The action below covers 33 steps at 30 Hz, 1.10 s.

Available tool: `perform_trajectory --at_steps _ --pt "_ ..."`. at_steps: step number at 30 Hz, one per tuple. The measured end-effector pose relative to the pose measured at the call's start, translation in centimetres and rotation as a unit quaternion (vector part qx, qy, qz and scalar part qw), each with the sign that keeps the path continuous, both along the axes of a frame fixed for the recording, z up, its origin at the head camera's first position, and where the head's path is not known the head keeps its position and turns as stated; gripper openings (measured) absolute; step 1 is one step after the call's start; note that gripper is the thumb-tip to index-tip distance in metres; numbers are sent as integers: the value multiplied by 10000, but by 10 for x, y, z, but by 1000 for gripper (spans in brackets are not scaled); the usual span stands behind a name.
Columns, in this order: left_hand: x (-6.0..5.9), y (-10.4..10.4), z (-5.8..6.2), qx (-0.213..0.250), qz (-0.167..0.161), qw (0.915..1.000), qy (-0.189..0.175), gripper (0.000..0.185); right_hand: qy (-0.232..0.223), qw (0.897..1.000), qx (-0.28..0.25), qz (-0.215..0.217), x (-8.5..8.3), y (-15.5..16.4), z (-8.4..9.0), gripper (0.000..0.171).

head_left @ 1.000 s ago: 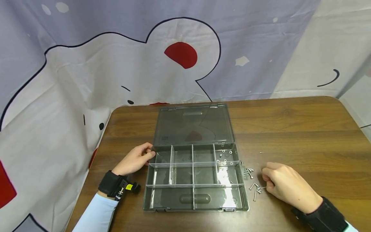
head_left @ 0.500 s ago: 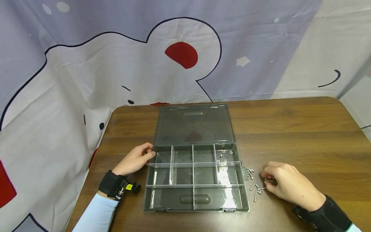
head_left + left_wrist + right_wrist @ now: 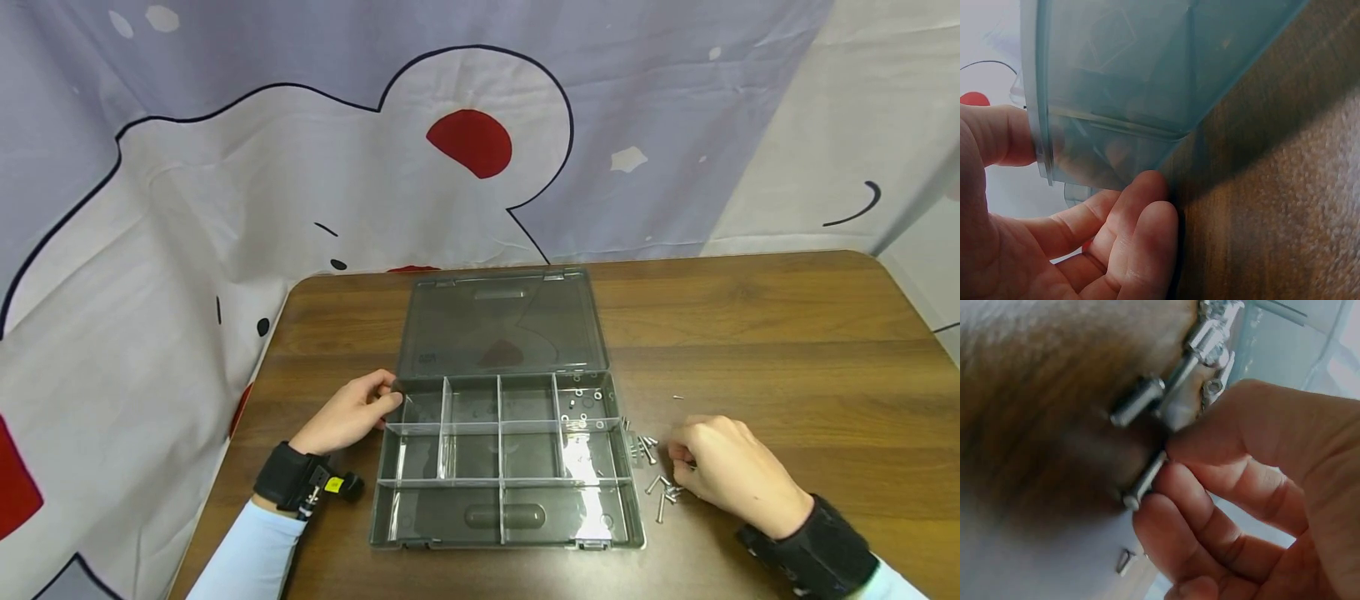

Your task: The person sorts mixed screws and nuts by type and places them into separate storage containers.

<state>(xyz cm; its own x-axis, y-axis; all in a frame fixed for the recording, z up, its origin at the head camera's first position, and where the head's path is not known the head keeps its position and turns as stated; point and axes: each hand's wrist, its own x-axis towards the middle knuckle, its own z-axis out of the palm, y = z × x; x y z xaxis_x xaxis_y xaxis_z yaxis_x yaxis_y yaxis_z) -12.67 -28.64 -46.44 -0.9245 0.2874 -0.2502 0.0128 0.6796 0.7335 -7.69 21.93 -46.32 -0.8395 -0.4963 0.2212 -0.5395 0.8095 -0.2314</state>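
In the right hand [image 3: 723,462], a pinched screw [image 3: 1147,480], loose screws [image 3: 1140,402] nearby, left hand [image 3: 347,412] gripping box [image 3: 427,510]

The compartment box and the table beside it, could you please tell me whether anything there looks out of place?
Yes: loose screws lie scattered on the table right of the box, a small metal piece farther back; untidy, with the box open alongside.

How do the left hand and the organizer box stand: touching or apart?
Touching. The left wrist view shows it: the left hand grips a corner of the organizer box, its thumb over the rim, fingers at the outer wall.
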Motion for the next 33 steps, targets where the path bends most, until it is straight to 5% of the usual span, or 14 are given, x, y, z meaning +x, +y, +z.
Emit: perform_trajectory --at_steps 7,13,24,33 --pt "0 0 -2 -5 -3 10000 -7 30 244 9997 -72 -47 -1 -4 0 37" --pt "1 0 0 -28 4 10000 -29 31 626 9954 -634 352 -6 -8 19 33" --pt "1 1 1 -25 31 10000 -3 28 619 9750 -1488 1530 -14 -33 55 29" --pt "1 1 0 57 24 10000 7 27 976 9479 -1920 2348 -17 -56 61 29"
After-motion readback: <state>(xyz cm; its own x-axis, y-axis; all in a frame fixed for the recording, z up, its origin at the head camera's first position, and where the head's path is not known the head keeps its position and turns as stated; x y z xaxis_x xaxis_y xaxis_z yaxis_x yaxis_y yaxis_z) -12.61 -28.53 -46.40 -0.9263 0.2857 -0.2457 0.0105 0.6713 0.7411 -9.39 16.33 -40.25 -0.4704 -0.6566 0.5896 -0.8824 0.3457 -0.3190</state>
